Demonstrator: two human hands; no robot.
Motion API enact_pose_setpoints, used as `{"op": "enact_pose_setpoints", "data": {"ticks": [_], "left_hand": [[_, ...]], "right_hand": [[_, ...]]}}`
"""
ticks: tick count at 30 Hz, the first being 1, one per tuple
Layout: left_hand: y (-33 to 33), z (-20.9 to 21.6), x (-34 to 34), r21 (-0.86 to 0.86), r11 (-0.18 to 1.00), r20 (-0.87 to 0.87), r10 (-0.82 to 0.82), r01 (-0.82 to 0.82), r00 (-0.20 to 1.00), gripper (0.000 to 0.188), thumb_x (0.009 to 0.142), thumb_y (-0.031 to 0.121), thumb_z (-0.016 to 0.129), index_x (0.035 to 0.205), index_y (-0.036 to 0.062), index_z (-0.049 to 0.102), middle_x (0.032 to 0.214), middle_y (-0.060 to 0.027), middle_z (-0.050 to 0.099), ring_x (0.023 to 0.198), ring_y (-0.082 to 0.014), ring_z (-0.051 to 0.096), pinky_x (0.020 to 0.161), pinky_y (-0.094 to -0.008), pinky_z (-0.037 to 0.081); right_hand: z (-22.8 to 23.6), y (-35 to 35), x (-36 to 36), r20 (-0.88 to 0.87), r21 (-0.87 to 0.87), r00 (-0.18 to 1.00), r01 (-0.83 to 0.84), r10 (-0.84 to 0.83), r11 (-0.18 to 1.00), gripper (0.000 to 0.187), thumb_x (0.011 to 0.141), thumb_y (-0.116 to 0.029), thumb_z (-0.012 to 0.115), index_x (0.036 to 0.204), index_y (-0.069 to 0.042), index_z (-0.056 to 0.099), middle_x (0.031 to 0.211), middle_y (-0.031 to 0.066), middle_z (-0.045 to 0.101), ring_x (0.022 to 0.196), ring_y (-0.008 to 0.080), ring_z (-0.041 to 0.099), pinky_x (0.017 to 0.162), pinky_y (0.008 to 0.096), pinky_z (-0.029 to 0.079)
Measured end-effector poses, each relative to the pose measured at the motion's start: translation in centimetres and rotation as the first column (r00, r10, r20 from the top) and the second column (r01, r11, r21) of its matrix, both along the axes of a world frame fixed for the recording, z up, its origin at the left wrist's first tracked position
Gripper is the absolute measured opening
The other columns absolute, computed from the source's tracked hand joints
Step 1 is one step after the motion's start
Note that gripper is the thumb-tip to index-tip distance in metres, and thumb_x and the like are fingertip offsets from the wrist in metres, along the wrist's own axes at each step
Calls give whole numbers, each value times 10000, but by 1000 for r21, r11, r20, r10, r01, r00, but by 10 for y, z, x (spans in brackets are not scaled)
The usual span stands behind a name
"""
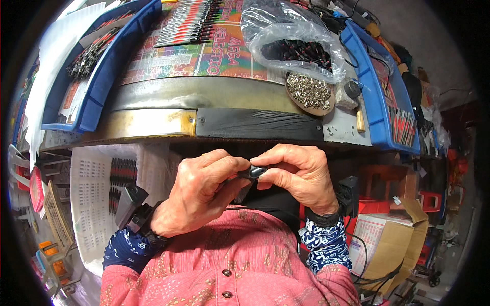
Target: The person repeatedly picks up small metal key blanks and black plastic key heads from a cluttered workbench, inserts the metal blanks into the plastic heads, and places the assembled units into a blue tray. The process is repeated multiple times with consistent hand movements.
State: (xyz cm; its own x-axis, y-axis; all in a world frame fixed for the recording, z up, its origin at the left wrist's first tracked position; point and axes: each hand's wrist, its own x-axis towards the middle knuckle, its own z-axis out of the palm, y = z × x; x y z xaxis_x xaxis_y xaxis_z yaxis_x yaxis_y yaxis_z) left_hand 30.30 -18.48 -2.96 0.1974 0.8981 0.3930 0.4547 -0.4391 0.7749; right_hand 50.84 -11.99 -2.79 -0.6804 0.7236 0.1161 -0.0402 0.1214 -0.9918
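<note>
Close in front of my chest, below the bench edge, both hands meet at a small glossy black piece [256, 172] with a rounded end. My right hand [298, 173] pinches it between thumb and forefinger. From the other side my left hand [206, 186] is closed on it, fingers bent and thumb tucked under. Most of the piece is hidden by the fingers, so its exact kind cannot be made out.
On the bench [240, 97] lie a row of slim red-and-black pieces [189, 23], a clear bag of black parts [296, 53] and a round dish of small silver metal pieces [314, 76]. Blue bins [92, 109] [375, 117] flank it. A white basket [92, 204] stands below left.
</note>
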Motion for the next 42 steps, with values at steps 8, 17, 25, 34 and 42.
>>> {"op": "enact_pose_setpoints", "data": {"ticks": [8, 17, 25, 34, 42], "left_hand": [[0, -8, -4, 68, 997, -50, 33, -29, 998, 267, 723, 34, 768, 963, 24, 649, 719, -94, 588, 585, -210, 572, 526, -306, 448], [-11, -23, -2, 81, 994, -53, 78, -74, 996, 246, 716, 42, 774, 932, 32, 655, 735, -95, 634, 609, -231, 615, 536, -320, 481], [-12, -29, -5, 95, 995, -79, 35, -27, 996, 232, 720, 41, 763, 927, 29, 657, 732, -92, 633, 581, -241, 599, 511, -337, 458], [-12, -36, -2, 98, 995, -51, 12, -7, 999, 225, 711, 57, 754, 899, 12, 639, 680, -101, 566, 566, -279, 576, 511, -364, 450], [0, -28, -6, 119, 993, -99, -15, 26, 995, 277, 699, 81, 789, 943, 46, 663, 696, -76, 598, 566, -238, 577, 506, -336, 433]], "right_hand": [[-5, -8, -9, 63, 4, 995, 77, -77, 997, 171, 865, 9, 669, 1034, 35, 659, 868, 57, 682, 717, 99, 667, 614, 227, 561], [-12, -13, -6, 133, 196, 989, 33, -60, 980, 155, 872, 4, 653, 1025, 33, 644, 823, 82, 681, 691, 129, 682, 602, 235, 550], [-20, -18, -8, 151, 211, 985, 55, -88, 976, 148, 849, -16, 689, 988, 24, 654, 782, 86, 686, 676, 147, 686, 586, 257, 544], [-25, -14, -4, 216, 263, 976, -42, -16, 964, 158, 847, 13, 681, 1002, 45, 669, 828, 105, 706, 725, 165, 710, 629, 253, 564], [-20, -12, -2, 154, 209, 988, -6, -27, 978, 186, 873, -15, 670, 1047, 47, 651, 877, 117, 711, 761, 168, 711, 661, 261, 571]]}}
